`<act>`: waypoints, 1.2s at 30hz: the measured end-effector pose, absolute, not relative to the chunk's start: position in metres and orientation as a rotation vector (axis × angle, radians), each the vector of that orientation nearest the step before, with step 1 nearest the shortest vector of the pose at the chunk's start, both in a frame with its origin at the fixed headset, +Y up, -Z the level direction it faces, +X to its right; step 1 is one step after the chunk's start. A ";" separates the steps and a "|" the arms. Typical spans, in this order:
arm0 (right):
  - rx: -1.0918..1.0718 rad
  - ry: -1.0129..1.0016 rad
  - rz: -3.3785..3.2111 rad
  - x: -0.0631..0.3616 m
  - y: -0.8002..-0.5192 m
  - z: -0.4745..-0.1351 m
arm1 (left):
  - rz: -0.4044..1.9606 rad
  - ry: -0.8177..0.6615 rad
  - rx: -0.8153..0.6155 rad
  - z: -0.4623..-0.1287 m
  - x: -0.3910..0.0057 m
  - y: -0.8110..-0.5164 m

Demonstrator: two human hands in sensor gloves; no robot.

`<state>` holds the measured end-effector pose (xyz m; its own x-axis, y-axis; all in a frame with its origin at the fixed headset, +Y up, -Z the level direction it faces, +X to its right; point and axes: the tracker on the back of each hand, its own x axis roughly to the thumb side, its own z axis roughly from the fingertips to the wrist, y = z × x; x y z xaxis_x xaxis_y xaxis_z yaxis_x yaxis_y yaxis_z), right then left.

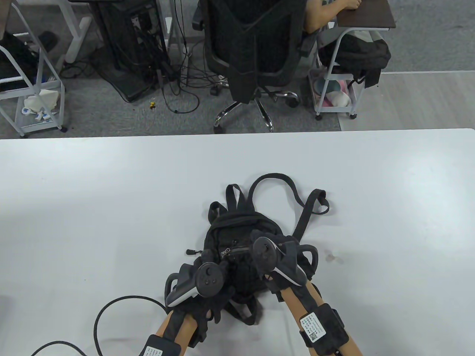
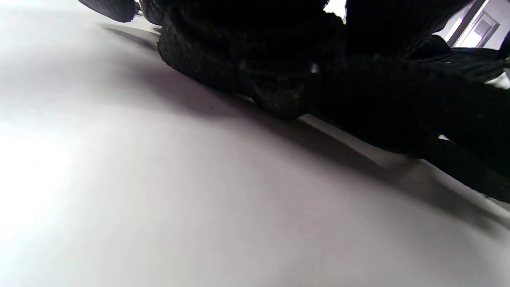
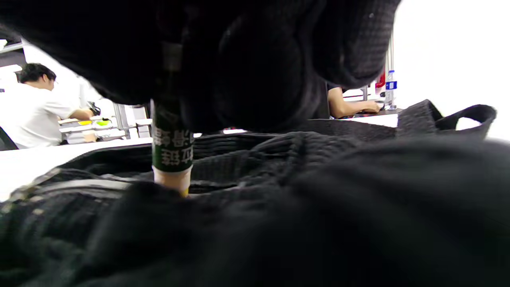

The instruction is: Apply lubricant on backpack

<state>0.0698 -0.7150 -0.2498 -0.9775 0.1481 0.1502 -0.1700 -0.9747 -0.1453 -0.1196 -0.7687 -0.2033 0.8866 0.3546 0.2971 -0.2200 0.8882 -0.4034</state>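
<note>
A small black backpack (image 1: 237,237) lies flat on the white table (image 1: 111,204), straps spread toward the far side. My left hand (image 1: 211,282) rests on its near left part, beside the zipper (image 1: 232,252); the fingers are hidden under the tracker. My right hand (image 1: 269,248) grips a dark green lubricant stick (image 3: 172,153) with a pale tip, held upright with the tip pressed against the backpack fabric (image 3: 279,207). In the left wrist view only dark fabric (image 2: 318,79) and the table (image 2: 159,199) show.
A black cable (image 1: 111,307) loops on the table at the near left. A small stain (image 1: 331,256) marks the table right of the backpack. Beyond the far edge stand an office chair (image 1: 256,55), carts and a seated person.
</note>
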 end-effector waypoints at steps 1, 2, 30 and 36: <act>0.207 -0.242 2.977 0.071 -0.714 -0.249 | 0.307 -0.374 -0.371 -0.203 -0.119 -0.769; 0.193 -0.254 2.999 0.073 -0.714 -0.250 | 0.306 -0.373 -0.371 -0.203 -0.119 -0.769; 0.170 -0.170 2.970 0.067 -0.721 -0.255 | 0.301 -0.374 -0.372 -0.203 -0.119 -0.769; 0.145 -0.185 3.007 0.074 -0.719 -0.255 | 0.300 -0.372 -0.373 -0.203 -0.119 -0.769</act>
<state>0.0739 -0.7191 -0.2549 -0.9875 0.1191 0.1035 -0.1309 -0.9846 -0.1157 -0.1188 -0.7691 -0.2030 0.8891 0.3495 0.2955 -0.2148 0.8888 -0.4048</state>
